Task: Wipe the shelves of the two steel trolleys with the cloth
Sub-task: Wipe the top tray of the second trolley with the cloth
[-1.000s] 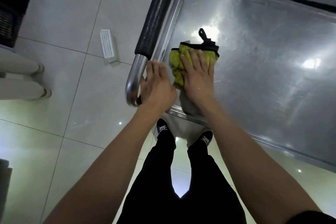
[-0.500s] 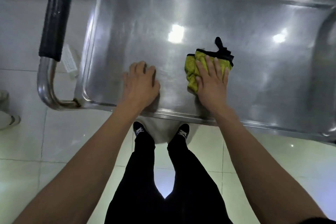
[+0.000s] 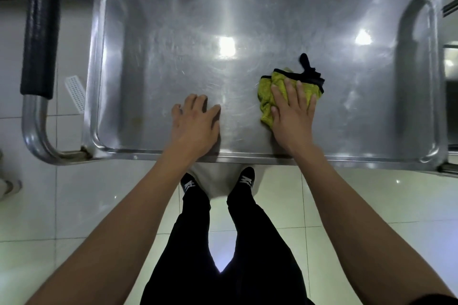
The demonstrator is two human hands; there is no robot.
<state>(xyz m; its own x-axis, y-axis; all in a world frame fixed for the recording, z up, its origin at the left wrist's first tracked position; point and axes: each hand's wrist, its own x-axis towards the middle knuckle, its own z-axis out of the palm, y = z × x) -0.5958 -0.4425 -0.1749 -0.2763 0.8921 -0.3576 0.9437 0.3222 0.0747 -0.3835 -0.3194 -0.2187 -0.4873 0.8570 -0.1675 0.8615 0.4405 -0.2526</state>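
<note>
The steel trolley's top shelf (image 3: 173, 39) fills the upper half of the head view, shiny with a raised rim. A yellow-green cloth (image 3: 266, 104) with black trim and a black loop lies on the shelf right of centre. My right hand (image 3: 293, 111) presses flat on the cloth, fingers straight and spread. My left hand (image 3: 195, 124) rests on the bare shelf near the front rim, fingers slightly bent, holding nothing.
The trolley's handle (image 3: 39, 39), a steel tube with a black foam sleeve, curves round the left end. A white perforated block (image 3: 74, 91) lies on the tiled floor under it. Part of another steel frame (image 3: 449, 62) shows at the right edge. My feet stand under the front rim.
My right hand has slid the cloth rightwards along the shelf from the left end. My left hand left the handle corner and now rests on the shelf. The view shifted right.
</note>
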